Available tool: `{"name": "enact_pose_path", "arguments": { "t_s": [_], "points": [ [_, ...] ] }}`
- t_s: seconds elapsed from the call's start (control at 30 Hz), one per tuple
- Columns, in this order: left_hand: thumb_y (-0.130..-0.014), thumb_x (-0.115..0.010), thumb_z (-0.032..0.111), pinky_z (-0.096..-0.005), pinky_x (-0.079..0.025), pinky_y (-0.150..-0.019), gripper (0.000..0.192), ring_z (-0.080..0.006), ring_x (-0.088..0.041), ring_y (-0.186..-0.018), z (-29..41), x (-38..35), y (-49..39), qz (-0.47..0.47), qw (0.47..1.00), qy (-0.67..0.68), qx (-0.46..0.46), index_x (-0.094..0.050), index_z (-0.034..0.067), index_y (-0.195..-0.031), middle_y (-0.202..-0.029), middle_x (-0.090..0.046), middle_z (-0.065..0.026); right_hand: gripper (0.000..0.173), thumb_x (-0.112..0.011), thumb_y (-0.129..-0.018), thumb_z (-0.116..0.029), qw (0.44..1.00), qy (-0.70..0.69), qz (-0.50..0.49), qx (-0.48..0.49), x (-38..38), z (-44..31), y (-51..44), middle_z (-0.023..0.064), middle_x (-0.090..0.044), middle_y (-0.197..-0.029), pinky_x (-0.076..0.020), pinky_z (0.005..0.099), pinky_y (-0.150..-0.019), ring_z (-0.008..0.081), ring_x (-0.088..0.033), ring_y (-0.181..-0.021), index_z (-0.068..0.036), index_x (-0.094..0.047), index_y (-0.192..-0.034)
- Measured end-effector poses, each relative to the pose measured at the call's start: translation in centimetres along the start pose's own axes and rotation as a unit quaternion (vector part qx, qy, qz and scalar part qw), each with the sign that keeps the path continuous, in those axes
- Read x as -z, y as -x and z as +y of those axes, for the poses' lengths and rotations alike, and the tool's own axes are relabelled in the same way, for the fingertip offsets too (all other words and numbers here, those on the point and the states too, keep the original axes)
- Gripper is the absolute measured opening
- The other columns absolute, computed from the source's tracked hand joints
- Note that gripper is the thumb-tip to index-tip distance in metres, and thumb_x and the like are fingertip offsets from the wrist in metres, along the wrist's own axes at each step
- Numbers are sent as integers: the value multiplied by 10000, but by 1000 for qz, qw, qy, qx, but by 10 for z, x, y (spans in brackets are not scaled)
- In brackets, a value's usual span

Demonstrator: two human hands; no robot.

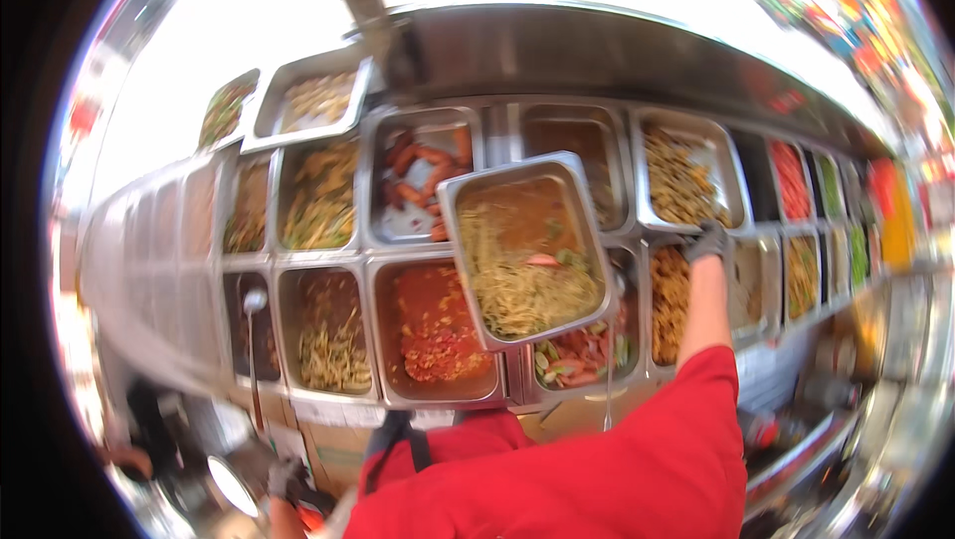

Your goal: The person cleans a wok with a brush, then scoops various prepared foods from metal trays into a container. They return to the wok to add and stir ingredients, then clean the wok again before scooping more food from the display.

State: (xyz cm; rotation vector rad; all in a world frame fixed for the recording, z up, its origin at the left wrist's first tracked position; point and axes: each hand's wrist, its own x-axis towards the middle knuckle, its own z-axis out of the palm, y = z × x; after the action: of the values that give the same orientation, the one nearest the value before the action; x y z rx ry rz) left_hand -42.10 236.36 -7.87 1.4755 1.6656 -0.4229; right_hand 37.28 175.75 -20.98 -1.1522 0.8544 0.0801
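Observation:
My right hand (706,242), in a dark glove, reaches forward and grips the near rim of a steel food pan (739,192) holding yellowish-brown pieces of food. Just below that hand is a pan of brown fried-looking food (668,300). My left hand (287,478), also gloved, is low at the lower left, beside a round white-faced object (231,485); blur hides whether it holds anything. In front of me, a steel pan of pale shreds in broth (533,255) rests askew across neighbouring pans.
Two rows of steel pans sit in the counter, including sausages (429,170), a red saucy dish (444,323) and sliced meat with greens (582,356). A ladle (254,345) stands at left. Two more pans (313,103) rest on the back ledge. Another person's hand (128,458) seems visible at far left.

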Motion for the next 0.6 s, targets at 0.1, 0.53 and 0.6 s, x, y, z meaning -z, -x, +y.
{"name": "enact_pose_path", "arguments": {
  "t_s": [0.1,0.53,0.6],
  "points": [
    [-825,-609,303,-311,-496,-572,334,-162,-614,-628,10,-7,27,13,986,-152,-62,-669,-2,-949,-709,-654,-76,261,-525,-775,-218,998,50,19,-27,-1,2,-55,160,-612,-972,-560,462,-728,323,-611,-825,-48,-569,-969],
    [-863,-568,317,-367,-485,-886,400,-318,-630,-1007,27,-43,40,1,985,-171,12,-644,-11,-1080,-1061,-663,-194,387,-578,-863,-410,849,524,57,37,24,10,-96,154,-622,-927,-463,425,-674,351,-583,-773,-56,-588,-1016],
    [-862,-569,319,-369,-487,-883,405,-320,-631,-1002,43,-46,45,0,984,-175,31,-645,-9,-1086,-1054,-664,-198,547,-580,-870,-410,623,774,36,110,5,-10,-62,235,-625,-1144,-459,478,-885,430,-605,-1022,6,-561,-1225]
  ]
}}
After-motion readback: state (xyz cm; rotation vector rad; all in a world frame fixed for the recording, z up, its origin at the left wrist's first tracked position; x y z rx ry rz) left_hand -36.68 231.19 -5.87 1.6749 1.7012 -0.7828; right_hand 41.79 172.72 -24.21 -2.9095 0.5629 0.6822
